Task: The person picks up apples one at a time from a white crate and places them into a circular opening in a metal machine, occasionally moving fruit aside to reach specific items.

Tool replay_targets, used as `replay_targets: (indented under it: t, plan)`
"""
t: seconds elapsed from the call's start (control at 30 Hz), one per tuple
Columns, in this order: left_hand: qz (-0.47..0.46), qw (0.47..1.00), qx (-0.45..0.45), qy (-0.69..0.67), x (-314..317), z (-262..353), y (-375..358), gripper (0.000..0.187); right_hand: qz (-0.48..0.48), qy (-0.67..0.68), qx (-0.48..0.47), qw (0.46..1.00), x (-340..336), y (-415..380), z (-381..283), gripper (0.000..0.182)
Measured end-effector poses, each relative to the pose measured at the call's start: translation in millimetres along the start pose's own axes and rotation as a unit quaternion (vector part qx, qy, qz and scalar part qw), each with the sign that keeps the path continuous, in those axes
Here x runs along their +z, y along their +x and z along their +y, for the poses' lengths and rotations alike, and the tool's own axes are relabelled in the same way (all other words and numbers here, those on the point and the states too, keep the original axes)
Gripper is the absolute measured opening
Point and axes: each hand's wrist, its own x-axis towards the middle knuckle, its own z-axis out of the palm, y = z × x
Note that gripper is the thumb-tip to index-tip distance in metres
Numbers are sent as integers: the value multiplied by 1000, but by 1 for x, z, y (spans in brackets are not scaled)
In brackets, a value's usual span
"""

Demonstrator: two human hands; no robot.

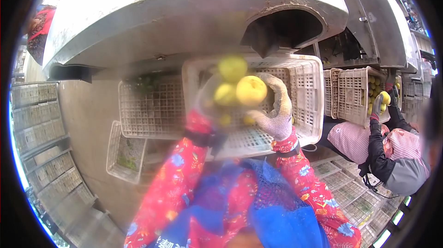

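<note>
My gloved right hand (280, 112) curves its fingers and thumb around the right side of a yellow citrus fruit (251, 91), above a large white plastic crate (308, 105). A smear on the view blurs my left hand (208, 95), which is closed around a yellow-green citrus fruit (224, 94); its separate fingers are hard to make out. Just above that one is another yellow-green fruit (232, 68), close to my left hand; what supports it is not visible. Lower in the crate, a few yellow fruits (249, 120) show partly, behind my hands.
A pale machine housing (184, 22) with a dark round opening (286, 29) overhangs the crate. To the left are another crate (152, 109) and a smaller one (127, 151). At right, a co-worker's gloved hand (376, 107) holds fruit beside a filled crate (353, 93). Stacked crates (46, 132) line the far left.
</note>
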Motion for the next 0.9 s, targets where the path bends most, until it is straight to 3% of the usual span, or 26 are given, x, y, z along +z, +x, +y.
replay_targets:
  t: [0.13,0.2,0.27,0.3,0.4,0.47,0.5,0.6,0.63,0.67,0.73,0.77,0.8,0.87,0.9]
  plan:
    - [-24,975,-77,-206,5,24,-7,49,78,11,27,996,-5,1,-4,77]
    - [-55,948,-118,-291,-5,20,-11,55,95,-144,40,984,-12,10,7,77]
    - [-68,951,-119,-279,-6,19,-16,57,153,-168,28,973,-8,29,39,73]
    - [-67,954,-116,-266,-5,20,-20,58,173,-284,23,943,-5,45,36,69]
    - [-78,961,-145,-222,0,31,-26,58,57,-471,112,873,2,100,57,69]
    - [-32,963,-185,-191,3,41,-31,55,101,-522,86,842,8,125,87,70]
    - [-38,973,-158,-165,3,39,-27,50,124,-546,73,825,9,128,96,70]
    - [-44,983,-104,-147,21,54,-24,41,156,-338,10,928,-19,112,72,69]
    - [-40,985,-89,-144,33,67,-24,40,91,-178,20,980,-23,94,44,69]
    - [-71,994,-46,-69,34,68,-21,42,34,-13,50,998,-26,75,16,70]
    - [-148,974,77,153,26,63,-13,49,-77,-157,-119,977,-28,50,5,67]
    - [-159,967,60,190,22,57,-10,51,-42,-76,-78,993,-15,39,-5,65]
    - [-171,958,43,227,27,61,-7,52,-7,-80,-32,996,-8,36,-6,65]
    - [-111,977,-163,80,46,71,2,50,65,-87,53,993,1,36,-1,66]
    - [-88,982,-150,68,49,65,4,48,104,-66,66,990,4,39,3,65]
